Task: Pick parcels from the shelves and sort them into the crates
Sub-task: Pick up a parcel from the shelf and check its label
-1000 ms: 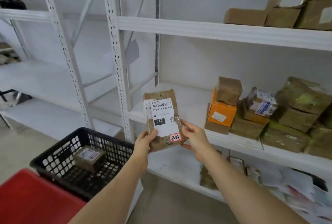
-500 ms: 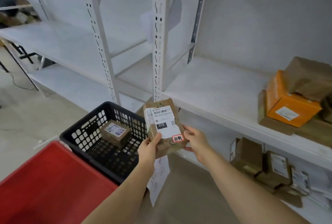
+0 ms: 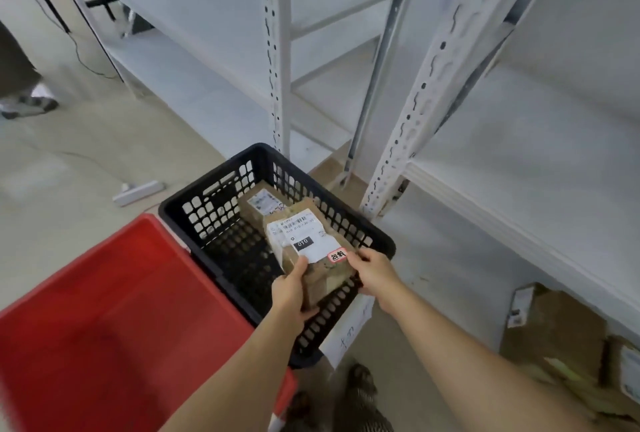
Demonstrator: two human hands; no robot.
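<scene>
A brown parcel (image 3: 313, 251) with a white barcode label and a small red sticker hangs over the black mesh crate (image 3: 214, 189). My left hand (image 3: 291, 289) grips its lower left edge. At its lower right corner my right hand (image 3: 372, 274) pinches it. A second brown parcel (image 3: 259, 204) lies inside the black crate, partly hidden behind the held one. A red crate (image 3: 114, 320) stands to the left of the black one.
White metal shelving (image 3: 519, 189) runs along the right and back, with perforated uprights (image 3: 275, 50) close behind the crates. Brown parcels (image 3: 561, 331) lie on the bottom shelf at right. A person's shoe (image 3: 27, 105) and a power strip (image 3: 138, 192) are on the floor at left.
My view has tilted down and left. Both hands have carried the labelled parcel from in front of the shelf to above the black crate.
</scene>
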